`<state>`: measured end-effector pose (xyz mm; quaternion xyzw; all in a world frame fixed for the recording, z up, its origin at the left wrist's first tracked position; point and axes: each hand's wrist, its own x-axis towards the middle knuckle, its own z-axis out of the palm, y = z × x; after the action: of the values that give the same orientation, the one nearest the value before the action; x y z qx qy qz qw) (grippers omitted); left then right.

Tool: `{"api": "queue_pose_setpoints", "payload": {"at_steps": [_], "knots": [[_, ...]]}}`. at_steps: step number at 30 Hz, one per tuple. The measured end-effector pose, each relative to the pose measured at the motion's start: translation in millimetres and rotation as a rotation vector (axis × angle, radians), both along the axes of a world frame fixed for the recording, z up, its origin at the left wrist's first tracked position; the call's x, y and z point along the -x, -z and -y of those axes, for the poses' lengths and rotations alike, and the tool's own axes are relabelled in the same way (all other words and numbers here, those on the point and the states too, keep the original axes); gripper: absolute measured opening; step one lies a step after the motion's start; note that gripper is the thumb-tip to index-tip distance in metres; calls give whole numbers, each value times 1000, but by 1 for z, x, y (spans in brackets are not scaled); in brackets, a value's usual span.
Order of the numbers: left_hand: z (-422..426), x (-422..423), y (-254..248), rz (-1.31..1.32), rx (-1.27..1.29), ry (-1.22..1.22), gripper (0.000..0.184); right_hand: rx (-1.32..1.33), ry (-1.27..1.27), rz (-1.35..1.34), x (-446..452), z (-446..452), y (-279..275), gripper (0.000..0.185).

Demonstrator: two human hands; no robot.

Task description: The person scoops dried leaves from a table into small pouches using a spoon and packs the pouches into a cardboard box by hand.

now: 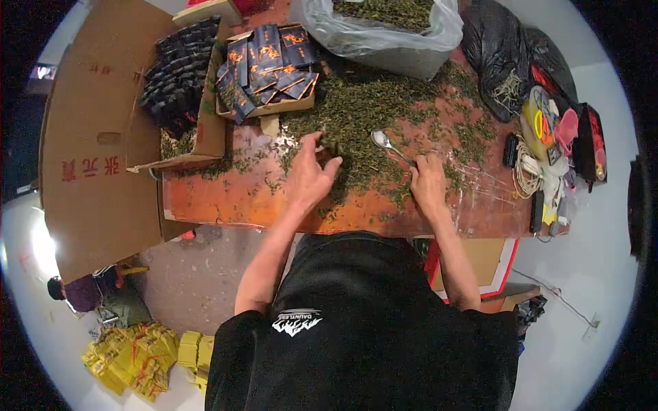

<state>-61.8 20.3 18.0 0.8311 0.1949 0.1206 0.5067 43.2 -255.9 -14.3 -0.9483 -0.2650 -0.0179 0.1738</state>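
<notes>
Dried green leaves, like loose tea [363, 113], lie heaped and scattered over the reddish-brown table [247, 205]. My left hand [312, 175] is at the near left edge of the heap, its thumb and forefinger apart. A dark blur lies at its fingertips, and I cannot tell whether it is leaves or something else. The fingers of my right hand [430, 181] are closed round the handle end of a metal spoon [381, 140]. Its bowl points left over the leaves and looks bright, with its contents unclear.
Black packets with orange print fill a shallow box [288, 106]; more stand in a tall cardboard carton [212, 130]. A clear bag [411, 58] of leaves stands behind. Cord [526, 164] and small tools lie at right. Yellow packages [133, 359] and another person [92, 291] are lower left.
</notes>
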Motion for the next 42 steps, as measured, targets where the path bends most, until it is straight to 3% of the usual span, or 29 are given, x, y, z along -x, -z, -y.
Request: {"api": "queue_pose_setpoints", "payload": {"at_steps": [1,8,11,14,17,27,31,33,38,42], "knots": [[2,-1,-11,0,-115,11,58,18,-11,19,-1,0,1,20],[6,-6,-12,-26,-70,9,58,110,7,41,-1,-7,-6,22],[2,-6,-15,-134,-3,19,63,50,-15,28,-4,-4,-6,21],[2,-6,-5,-68,-42,16,60,-61,15,-80,0,-4,-20,16],[2,-7,-10,-111,10,14,57,-244,-43,-40,1,-13,-50,10],[3,-8,-4,-32,-52,42,53,-419,-207,138,21,-58,-164,10],[2,-7,-14,-101,-24,77,52,-352,-303,170,22,-69,-167,12],[1,-5,3,35,-149,90,58,-330,-334,168,22,-78,-164,14],[-8,2,6,40,-121,35,55,-378,-289,195,30,-83,-179,13],[-37,19,-34,-20,-104,-71,57,-427,-171,205,27,-75,-179,12]]}}
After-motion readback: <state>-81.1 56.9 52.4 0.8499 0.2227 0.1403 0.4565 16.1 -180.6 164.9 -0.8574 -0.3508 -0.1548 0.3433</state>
